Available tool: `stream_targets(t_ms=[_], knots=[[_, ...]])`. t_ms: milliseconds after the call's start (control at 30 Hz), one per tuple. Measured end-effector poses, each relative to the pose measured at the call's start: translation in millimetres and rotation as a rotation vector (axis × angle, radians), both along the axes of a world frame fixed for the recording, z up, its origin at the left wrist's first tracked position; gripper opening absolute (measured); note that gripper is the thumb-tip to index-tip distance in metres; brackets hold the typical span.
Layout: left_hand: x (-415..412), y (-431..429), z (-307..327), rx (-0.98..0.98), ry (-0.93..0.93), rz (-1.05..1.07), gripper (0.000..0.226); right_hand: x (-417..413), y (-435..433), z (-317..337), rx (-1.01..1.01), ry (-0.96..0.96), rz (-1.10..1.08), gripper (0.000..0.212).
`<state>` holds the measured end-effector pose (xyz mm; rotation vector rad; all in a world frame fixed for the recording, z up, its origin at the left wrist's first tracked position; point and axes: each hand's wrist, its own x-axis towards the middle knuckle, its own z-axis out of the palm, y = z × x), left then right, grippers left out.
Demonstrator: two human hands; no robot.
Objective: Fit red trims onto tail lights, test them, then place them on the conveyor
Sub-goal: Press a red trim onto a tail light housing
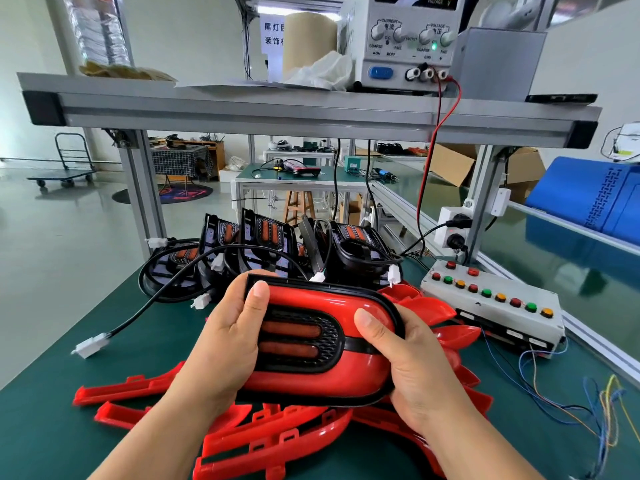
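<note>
- Tail light (301,336), with a red trim (311,381) seated around its black grille, is held in both hands just above the green table mat (41,431), lens face toward the camera.
- Left hand (225,344) grips its left end, with the thumb (258,297) laid on the trim's upper left corner and the fingers wrapped behind the edge.
- Right hand (412,368) grips the right end, thumb (369,323) pressing the trim's rounded face; its other fingers are hidden behind the lamp.
- Loose red trims (277,436) lie piled on the mat directly beneath the held lamp.
- Untrimmed tail lights (263,242) are heaped just behind it, tangled in black cables with white connectors (90,345).
- To the right sits a white button box (491,301) with red, green and yellow buttons, coloured wires trailing from its near end.
- On the shelf above stands a bench power supply (405,43), green lamp lit, with a red lead plugged in.
</note>
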<state>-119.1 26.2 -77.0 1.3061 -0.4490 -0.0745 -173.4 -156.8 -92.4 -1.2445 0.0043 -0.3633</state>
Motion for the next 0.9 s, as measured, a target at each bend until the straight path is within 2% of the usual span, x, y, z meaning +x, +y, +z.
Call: stream_targets(t_ms=[400,667,900], knots=[[1,2,1,-0.059,0.042,-0.010,0.026,1,-3,-2,0.019,0.005,0.030,0.046],[7,5,1,0.002,0.169,-0.133,0.045,3,-7,-1,0.016,0.091,0.033,0.041],[13,10,-5,-0.016,0.216,-0.124,0.048,2,-8,0,0.007,0.096,0.079,0.047]])
